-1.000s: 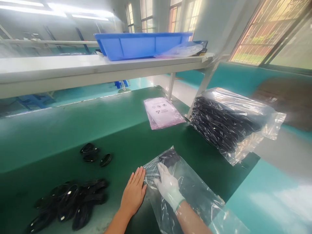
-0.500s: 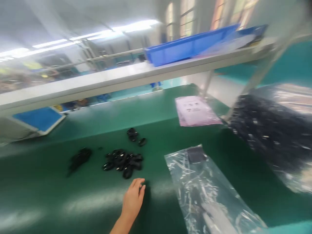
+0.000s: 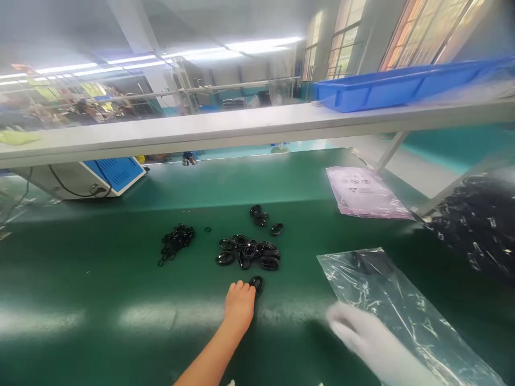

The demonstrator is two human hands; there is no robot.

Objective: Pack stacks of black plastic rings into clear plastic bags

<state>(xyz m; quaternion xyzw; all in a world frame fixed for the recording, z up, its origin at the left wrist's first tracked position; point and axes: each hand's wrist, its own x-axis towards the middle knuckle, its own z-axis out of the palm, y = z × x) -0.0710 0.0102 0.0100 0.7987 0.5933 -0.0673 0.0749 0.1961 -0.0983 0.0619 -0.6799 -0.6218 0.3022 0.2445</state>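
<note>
My bare left hand point(image 3: 240, 303) is closed on a coiled black cable point(image 3: 257, 283), low over the green table. The fingers hide part of the coil. A pile of coiled black cables point(image 3: 249, 251) lies just beyond it, with a few more coils point(image 3: 259, 215) behind. My right hand point(image 3: 354, 327), in a white glove, is smeared by motion above the table, beside and partly over a clear plastic bag point(image 3: 406, 305). Whether its fingers hold anything cannot be made out. To the left is a heap of small black rings or ties point(image 3: 177, 239).
A pink printed bag point(image 3: 368, 192) lies at the back right. Bagged black items point(image 3: 483, 220) fill the right side. A white shelf point(image 3: 225, 126) crosses above the table, bearing a blue bin point(image 3: 374, 91). A blue-and-white machine point(image 3: 92, 177) stands at the back left.
The view has swung right. My left hand, earlier bare of any coil, now grips a coiled cable nearer me than the pile. My gloved right hand has come into view.
</note>
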